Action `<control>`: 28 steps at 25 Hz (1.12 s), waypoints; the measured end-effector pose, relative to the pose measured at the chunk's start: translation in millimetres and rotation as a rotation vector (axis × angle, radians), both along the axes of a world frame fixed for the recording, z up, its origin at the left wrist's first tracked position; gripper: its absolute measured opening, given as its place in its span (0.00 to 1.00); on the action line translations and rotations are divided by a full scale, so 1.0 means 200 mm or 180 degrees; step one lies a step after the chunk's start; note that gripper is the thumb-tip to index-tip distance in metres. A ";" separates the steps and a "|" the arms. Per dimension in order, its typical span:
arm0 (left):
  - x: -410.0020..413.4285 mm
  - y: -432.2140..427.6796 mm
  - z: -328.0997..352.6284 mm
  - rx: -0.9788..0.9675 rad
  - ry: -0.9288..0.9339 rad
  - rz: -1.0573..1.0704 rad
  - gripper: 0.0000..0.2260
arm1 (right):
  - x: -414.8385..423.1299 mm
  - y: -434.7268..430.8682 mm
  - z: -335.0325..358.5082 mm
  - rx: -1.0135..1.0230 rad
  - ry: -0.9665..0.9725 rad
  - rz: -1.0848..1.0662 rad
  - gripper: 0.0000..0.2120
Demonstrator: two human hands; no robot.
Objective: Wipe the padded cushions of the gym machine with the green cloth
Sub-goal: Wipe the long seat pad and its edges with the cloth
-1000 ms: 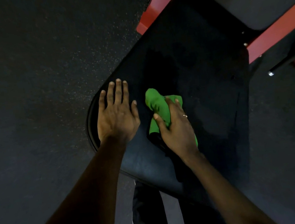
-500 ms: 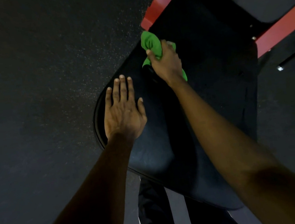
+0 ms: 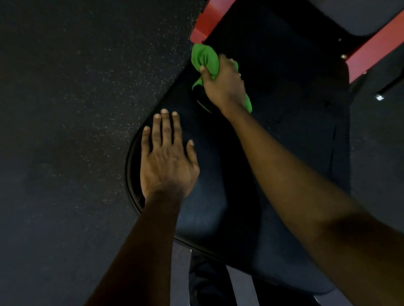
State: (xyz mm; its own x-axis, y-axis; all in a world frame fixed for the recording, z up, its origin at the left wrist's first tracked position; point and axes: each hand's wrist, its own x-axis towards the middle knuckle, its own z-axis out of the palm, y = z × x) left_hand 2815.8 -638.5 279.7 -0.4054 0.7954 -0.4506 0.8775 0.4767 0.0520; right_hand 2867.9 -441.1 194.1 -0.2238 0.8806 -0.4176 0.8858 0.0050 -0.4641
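Right now, smooth black padded vinyl cushion (image 3: 283, 143) w/ rounded edge sits above speckled dark rubber floor (image 3: 53, 119); bunched soft green cloth (image 3: 204, 58) is on its 11 o'clock edge, just below a glossy red metal frame bar (image 3: 217, 7) at 12. Right hand (image 3: 223, 85), arm stretched fwd, has fingers & thumb curled round the cloth, pressing it to the pad. Left hand (image 3: 167, 164) lies flat at 9 o'clock, fingers straight, slightly spread.
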 end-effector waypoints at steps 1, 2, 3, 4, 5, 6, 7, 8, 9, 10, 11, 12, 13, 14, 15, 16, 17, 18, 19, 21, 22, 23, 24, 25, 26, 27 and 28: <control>0.00 0.00 0.00 -0.0010 -0.0002 0.0008 0.29 | -0.05 0.02 0.00 -0.0016 0.0022 -0.0037 0.22; 0.00 0.00 0.00 -0.0021 -0.0005 0.0007 0.29 | -0.08 -0.01 0.03 -0.0058 0.0090 0.0101 0.23; 0.00 0.00 0.00 -0.0023 -0.0006 0.0003 0.29 | -0.09 -0.07 0.06 -0.0085 0.0180 0.0393 0.24; 0.00 0.00 0.01 -0.0022 -0.0007 -0.0005 0.29 | -0.07 -0.14 0.09 -0.0090 0.0297 0.0697 0.24; 0.00 0.00 0.00 -0.0018 -0.0010 -0.0006 0.29 | -0.04 -0.20 0.11 -0.0075 0.0416 0.0941 0.24; -0.01 0.01 0.00 -0.0005 -0.0012 0.0005 0.29 | 0.00 -0.22 0.11 0.0006 0.0509 0.1091 0.24; -0.01 0.00 0.00 0.0016 -0.0015 0.0023 0.29 | 0.02 -0.20 0.09 0.0102 0.0538 0.1146 0.23; 0.00 0.00 0.00 0.0033 -0.0024 0.0036 0.29 | 0.00 -0.15 0.07 0.0199 0.0474 0.1148 0.22; 0.00 0.00 -0.01 0.0047 -0.0036 0.0043 0.29 | -0.03 -0.07 0.04 0.0257 0.0378 0.1117 0.21; 0.00 0.00 -0.01 0.0056 -0.0044 0.0048 0.29 | -0.07 0.01 0.00 0.0246 0.0298 0.1077 0.20; 0.00 0.00 -0.01 0.0071 -0.0045 0.0053 0.29 | -0.12 0.09 -0.03 0.0183 0.0223 0.1035 0.20; 0.00 0.00 -0.02 0.0096 -0.0045 0.0066 0.29 | -0.16 0.15 -0.06 0.0139 0.0169 0.0964 0.20; 0.00 0.00 -0.02 0.0113 -0.0051 0.0083 0.29 | -0.19 0.19 -0.06 0.0076 0.0139 0.0853 0.20; 0.00 0.00 -0.02 0.0111 -0.0058 0.0091 0.29 | -0.19 0.19 -0.05 0.0025 0.0147 0.0798 0.21; 0.00 0.00 -0.01 0.0105 -0.0055 0.0085 0.29 | -0.17 0.14 -0.04 -0.0014 0.0179 0.0821 0.21; 0.00 0.00 -0.01 0.0102 -0.0039 0.0070 0.29 | -0.13 0.06 0.00 -0.0040 0.0231 0.0880 0.21; 0.00 0.00 -0.01 0.0091 -0.0030 0.0054 0.29 | -0.07 -0.04 0.06 -0.0095 0.0282 0.0929 0.23; 0.00 0.01 -0.01 0.0068 -0.0030 0.0045 0.29 | 0.00 -0.15 0.11 -0.0159 0.0341 0.0973 0.24; 0.00 0.00 -0.01 0.0054 -0.0030 0.0035 0.29 | 0.08 -0.26 0.16 -0.0193 0.0434 0.1017 0.26; 0.00 0.00 -0.01 0.0053 -0.0029 0.0021 0.29 | 0.17 -0.34 0.19 -0.0074 0.0540 0.1073 0.27; 0.00 0.00 -0.01 0.0057 -0.0026 0.0023 0.29 | 0.17 -0.29 0.16 -0.0014 0.0547 0.1075 0.27; 0.00 0.00 -0.01 0.0060 -0.0027 0.0029 0.29 | 0.14 -0.22 0.12 0.0051 0.0512 0.1047 0.26; 0.00 0.00 -0.02 0.0066 -0.0034 0.0044 0.29 | 0.10 -0.14 0.07 0.0090 0.0470 0.0990 0.24; 0.00 0.00 -0.02 0.0072 -0.0038 0.0062 0.29 | 0.05 -0.05 0.02 0.0109 0.0426 0.0900 0.22; 0.00 -0.01 -0.02 0.0078 -0.0033 0.0072 0.29 | 0.01 0.04 -0.02 0.0099 0.0364 0.0783 0.20; 0.00 -0.01 -0.02 0.0087 -0.0021 0.0075 0.29 | -0.01 0.12 -0.06 0.0082 0.0304 0.0682 0.18; 0.00 -0.01 -0.02 0.0095 -0.0011 0.0080 0.29 | -0.02 0.18 -0.09 0.0089 0.0276 0.0614 0.17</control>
